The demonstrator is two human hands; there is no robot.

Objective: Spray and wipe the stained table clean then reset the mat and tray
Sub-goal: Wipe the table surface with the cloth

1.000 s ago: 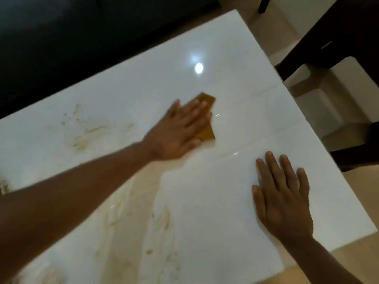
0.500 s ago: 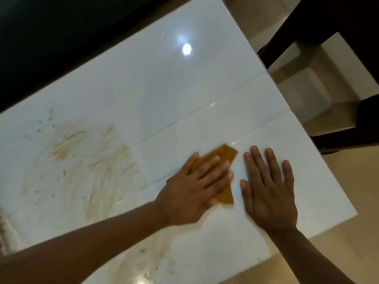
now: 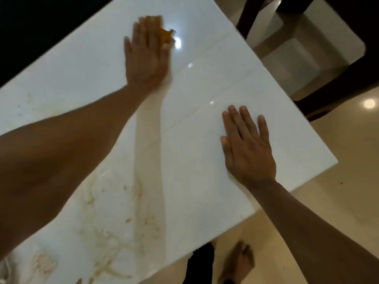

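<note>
Dark chair (image 3: 338,64) on glossy beige floor (image 3: 338,181); bare foot (image 3: 238,261) below.

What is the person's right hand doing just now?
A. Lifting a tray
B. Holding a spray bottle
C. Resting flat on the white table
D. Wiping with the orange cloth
C: the right hand lies flat, fingers straight, on the table, while the left hand presses the cloth.
</note>
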